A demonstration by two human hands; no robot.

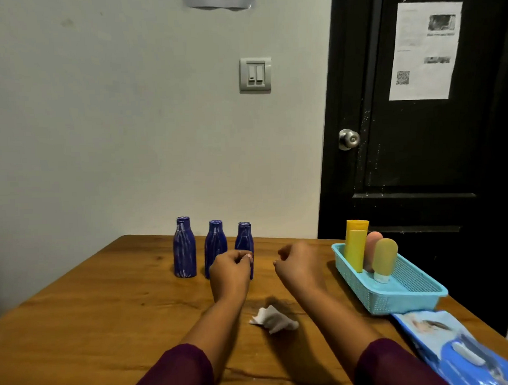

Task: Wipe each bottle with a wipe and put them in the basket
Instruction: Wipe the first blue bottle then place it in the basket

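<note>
While the two dark purple sleeves (pixel 181 373) come in at the near edge, the blue plastic pack of wipes (pixel 460 349) lies flat at the near right corner of the brown wooden tabletop (pixel 93 313). It is close to the right arm, I think so that a fresh sheet is easy to pull.

Between the forearms a crumpled white wipe (pixel 273 321) lies loose on the wood, and no hand touches it. It seems placed there to be picked up for the next bottle.

A little farther, the left hand (pixel 231 269) hovers just in front of the row of bottles. Its grip is closed, thumb against forefinger, and I see nothing inside it. The right hand (pixel 300 264) hovers beside it, apart from it, its grip also curled together on nothing.

To the right stands the light blue plastic mesh basket (pixel 423 297). Three things lean in its far end: a flat yellow tube (pixel 355 246), a rounded peach bottle (pixel 374 240) and an olive-yellow bottle (pixel 386 257) standing on its white cap. I judge these are finished.

Farthest, toward the pale wall (pixel 101 140), three dark blue plastic bottles stand upright in a row, slightly apart: the left blue bottle (pixel 185 249), the middle blue bottle (pixel 215 242) and the right blue bottle (pixel 244 237). The left hand hides the lower part of the last two. These three probably wait for wiping, and the right one is nearest to the hand.
</note>
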